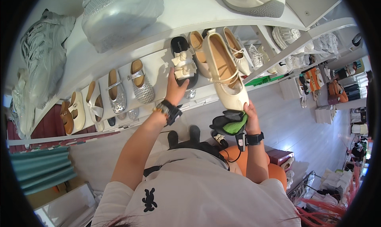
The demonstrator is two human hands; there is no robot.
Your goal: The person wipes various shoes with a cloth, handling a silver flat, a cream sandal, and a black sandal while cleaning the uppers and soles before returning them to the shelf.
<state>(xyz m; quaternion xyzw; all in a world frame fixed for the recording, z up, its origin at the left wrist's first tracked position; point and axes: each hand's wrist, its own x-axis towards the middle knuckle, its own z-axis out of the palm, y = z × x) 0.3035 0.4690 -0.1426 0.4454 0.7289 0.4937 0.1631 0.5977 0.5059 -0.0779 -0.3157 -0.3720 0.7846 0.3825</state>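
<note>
My left hand (177,88) grips the toe end of a black slide sandal with cream bows (182,61) at the display shelf. Its fingers lie along one side and the thumb is at the other. In my right hand (252,118) is a soft black and green item (230,122), whose exact kind I cannot tell. The fingertips of that hand meet the toe of a cream strapped Mary Jane shoe (227,91). This shoe reaches out past the shelf's front edge, heel towards the shelf. Beige flats (198,44) and a cream strapped flat (238,54) stand behind it.
Silver sequinned Mary Janes (117,93), a woven silver shoe (143,87) and other flats line the white shelf (162,56). Plastic-wrapped sneakers (44,57) sit on the upper shelf. An orange seat (276,173) is beside me. A bowed shoe (219,138) lies on the floor.
</note>
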